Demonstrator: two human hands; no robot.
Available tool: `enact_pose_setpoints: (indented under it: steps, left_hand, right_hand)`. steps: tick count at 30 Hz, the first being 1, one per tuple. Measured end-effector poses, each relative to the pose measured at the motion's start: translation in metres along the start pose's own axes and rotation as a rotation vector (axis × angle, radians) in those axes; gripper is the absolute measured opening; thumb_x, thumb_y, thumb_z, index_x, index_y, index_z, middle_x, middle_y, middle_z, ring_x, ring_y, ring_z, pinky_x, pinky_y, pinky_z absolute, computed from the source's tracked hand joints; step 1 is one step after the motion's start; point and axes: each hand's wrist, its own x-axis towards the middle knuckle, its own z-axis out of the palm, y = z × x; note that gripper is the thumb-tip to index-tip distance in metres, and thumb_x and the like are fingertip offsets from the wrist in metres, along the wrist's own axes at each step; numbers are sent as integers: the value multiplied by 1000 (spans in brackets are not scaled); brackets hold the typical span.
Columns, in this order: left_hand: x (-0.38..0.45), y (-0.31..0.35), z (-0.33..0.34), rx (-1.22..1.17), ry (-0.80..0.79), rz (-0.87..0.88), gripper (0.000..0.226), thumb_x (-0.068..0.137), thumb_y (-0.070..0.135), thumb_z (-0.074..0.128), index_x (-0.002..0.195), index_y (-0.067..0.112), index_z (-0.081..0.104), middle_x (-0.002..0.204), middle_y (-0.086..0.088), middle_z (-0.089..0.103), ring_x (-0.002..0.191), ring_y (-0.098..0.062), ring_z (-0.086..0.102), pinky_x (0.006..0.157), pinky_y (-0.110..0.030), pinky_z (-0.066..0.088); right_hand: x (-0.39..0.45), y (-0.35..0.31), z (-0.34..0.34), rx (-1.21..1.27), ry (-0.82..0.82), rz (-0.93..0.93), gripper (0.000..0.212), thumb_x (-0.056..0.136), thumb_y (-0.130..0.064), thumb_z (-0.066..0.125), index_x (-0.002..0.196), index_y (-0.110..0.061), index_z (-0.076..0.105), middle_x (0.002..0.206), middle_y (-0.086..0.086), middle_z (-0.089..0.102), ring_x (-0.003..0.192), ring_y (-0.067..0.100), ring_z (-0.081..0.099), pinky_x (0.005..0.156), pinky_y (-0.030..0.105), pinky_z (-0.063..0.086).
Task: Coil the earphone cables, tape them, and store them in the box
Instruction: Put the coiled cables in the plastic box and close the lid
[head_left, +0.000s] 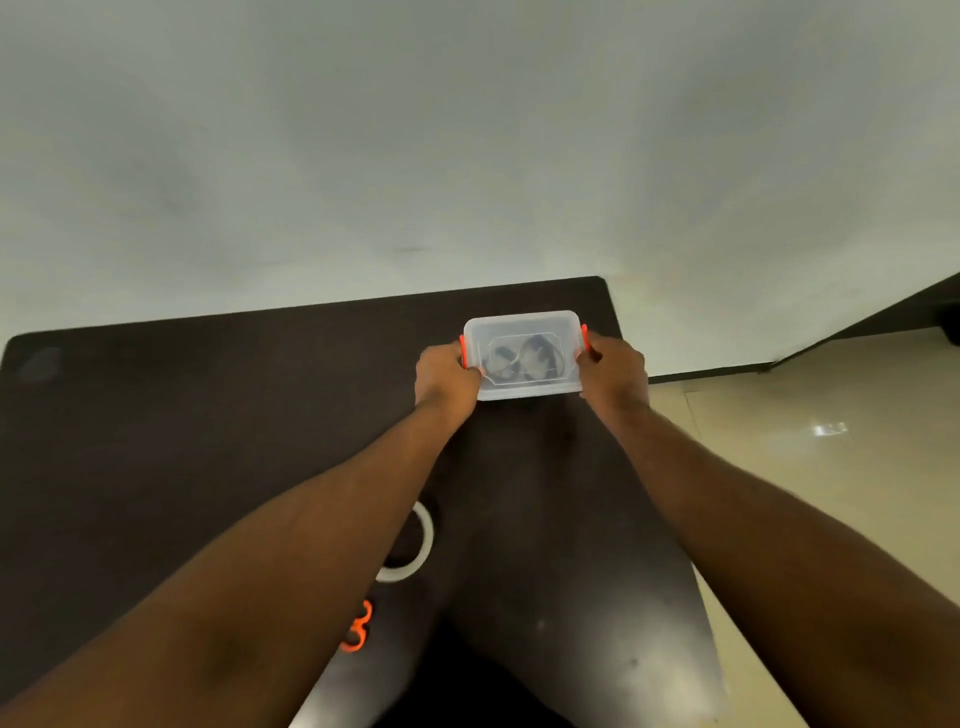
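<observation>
A small clear plastic box (523, 387) with its lid on and orange side clips stands near the far right corner of the dark table (208, 415). Through the lid I see two coiled earphone cables (522, 357) lying side by side inside. My left hand (444, 376) grips the box's left end over the orange clip. At the right end, my right hand (613, 371) holds the other clip. Both arms are stretched forward.
A white tape roll (421, 540) lies on the table under my left forearm, partly hidden. Orange scissor handles (359, 629) show nearer to me. A pale wall rises behind the table. Tiled floor (805, 441) lies to the right of the table edge.
</observation>
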Motion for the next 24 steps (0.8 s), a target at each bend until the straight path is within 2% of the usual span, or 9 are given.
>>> enact_pose_setpoints:
  steps: [3, 7, 11, 14, 17, 18, 19, 21, 24]
  left_hand:
    - [41, 28, 22, -3, 15, -21, 11, 83, 3, 60, 72, 4, 63, 71, -6, 63, 63, -17, 57, 59, -31, 51]
    - [83, 44, 38, 51, 38, 16, 22, 83, 5, 62, 63, 9, 54, 59, 0, 52, 53, -12, 47, 52, -26, 43]
    - [108, 41, 52, 84, 54, 3, 27, 84, 10, 66, 61, 12, 51, 60, 2, 53, 52, -11, 48, 47, -20, 40]
    - [118, 37, 58, 96, 62, 6, 24, 83, 15, 69, 64, 9, 55, 63, -2, 56, 53, -12, 50, 49, -24, 43]
    - [119, 31, 56, 89, 55, 63, 34, 83, 20, 70, 57, 21, 48, 56, 8, 48, 50, -7, 44, 48, -18, 36]
    - [116, 29, 51, 91, 39, 67, 29, 84, 23, 70, 61, 26, 53, 58, 10, 49, 53, -7, 46, 51, -14, 36]
    - [109, 27, 45, 93, 11, 73, 10, 86, 26, 68, 77, 29, 64, 65, 9, 54, 63, -7, 51, 60, -11, 38]
    - [96, 10, 31, 122, -13, 63, 39, 87, 29, 67, 124, 16, 62, 83, 4, 61, 85, -9, 56, 81, -16, 40]
    - [50, -34, -5, 211, 18, 40, 43, 86, 27, 68, 127, 14, 61, 97, 2, 63, 97, -16, 60, 91, -23, 42]
  right_hand:
    - [52, 8, -7, 10, 3, 27, 37, 97, -26, 48, 132, -19, 55, 123, 8, 65, 108, 30, 61, 92, 35, 48]
    - [104, 14, 0, -14, -4, 11, 37, 97, -24, 46, 133, -22, 54, 117, 9, 67, 104, 31, 62, 80, 28, 44]
    - [131, 21, 15, -82, -17, -24, 36, 99, -23, 43, 133, -19, 53, 118, 10, 67, 103, 31, 63, 85, 35, 49]
    - [141, 26, 25, -107, 2, -37, 34, 99, -23, 40, 131, -19, 53, 118, 9, 67, 103, 32, 63, 86, 37, 50]
    - [137, 27, 27, -74, 0, -27, 35, 100, -28, 42, 133, -21, 49, 121, 7, 65, 106, 31, 62, 89, 40, 50]
    - [132, 26, 26, -47, -2, -17, 37, 99, -32, 44, 135, -23, 47, 124, 7, 63, 109, 30, 61, 90, 41, 50]
    - [124, 26, 25, -32, 17, -14, 40, 98, -37, 47, 136, -24, 44, 128, 6, 59, 112, 29, 59, 91, 42, 50]
    - [101, 24, 22, -74, 99, -51, 48, 95, -39, 51, 139, -24, 40, 134, 7, 52, 117, 29, 52, 92, 43, 49]
    - [32, 16, 32, -62, 80, -244, 45, 93, -32, 57, 134, -18, 50, 133, 8, 53, 118, 27, 49, 98, 38, 44]
